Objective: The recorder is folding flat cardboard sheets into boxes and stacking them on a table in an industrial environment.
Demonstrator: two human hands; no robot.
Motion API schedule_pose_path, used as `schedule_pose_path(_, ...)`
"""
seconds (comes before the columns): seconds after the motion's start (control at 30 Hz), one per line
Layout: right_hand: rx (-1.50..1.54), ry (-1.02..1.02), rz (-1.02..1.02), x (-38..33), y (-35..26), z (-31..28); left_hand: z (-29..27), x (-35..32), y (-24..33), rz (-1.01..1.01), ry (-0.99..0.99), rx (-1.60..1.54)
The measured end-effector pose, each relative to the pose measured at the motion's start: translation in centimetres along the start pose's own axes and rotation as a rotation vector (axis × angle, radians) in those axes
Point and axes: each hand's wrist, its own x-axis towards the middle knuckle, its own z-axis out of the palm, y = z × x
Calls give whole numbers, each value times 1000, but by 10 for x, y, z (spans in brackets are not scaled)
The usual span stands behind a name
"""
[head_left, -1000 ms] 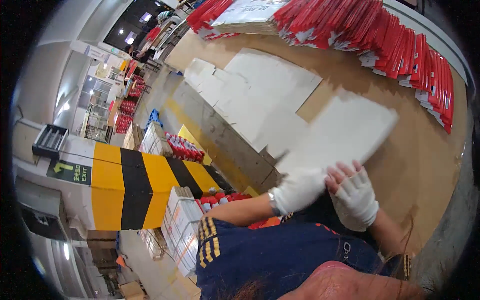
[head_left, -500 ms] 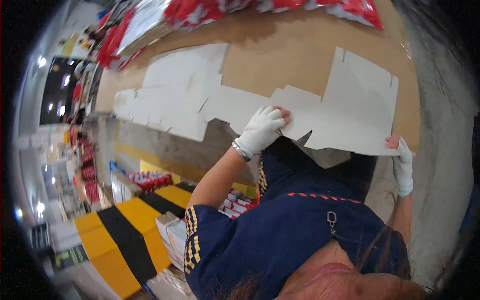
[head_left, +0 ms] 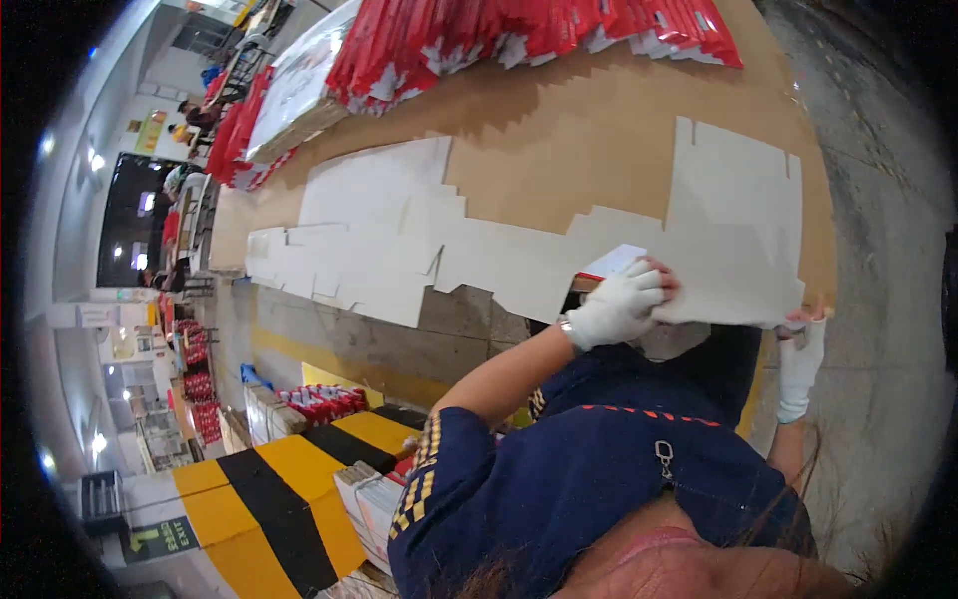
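Note:
A large white die-cut cardboard sheet (head_left: pixel 509 255), with slots and stepped edges, lies across the brown tabletop (head_left: pixel 544 150). My left hand (head_left: pixel 621 302), in a white glove with bare fingertips, has its fingers curled over the sheet's near edge, right of the middle. Beside these fingers a small flap (head_left: pixel 621 262) stands raised, with a strip of red at its edge. My right hand (head_left: pixel 801 361), gloved the same way, pinches the sheet's near right corner. Its thumb and fingertips show at that corner; part of the grip is hidden.
Along the far side lies a long row of red-and-white packages (head_left: pixel 529 35). A stack of white flat sheets (head_left: pixel 299 90) sits at the far left. Below left stands a yellow-and-black striped barrier (head_left: pixel 289 489), near boxed goods (head_left: pixel 364 499). People work in the background.
My left hand has slid right along the near edge, and a flap with a red edge now shows beside it. The right hand remains at the corner. The view has shifted slightly.

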Motion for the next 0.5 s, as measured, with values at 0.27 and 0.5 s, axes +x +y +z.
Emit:
schedule_pose_path(0.27, -81, 573, -138, 7, 8, 27, 49, 35, 1, -220, 134, 496)
schedule_pose_path(0.5, 618, -317, 293, -54, 2, 94, 67, 55, 31, -87, -292, 354)
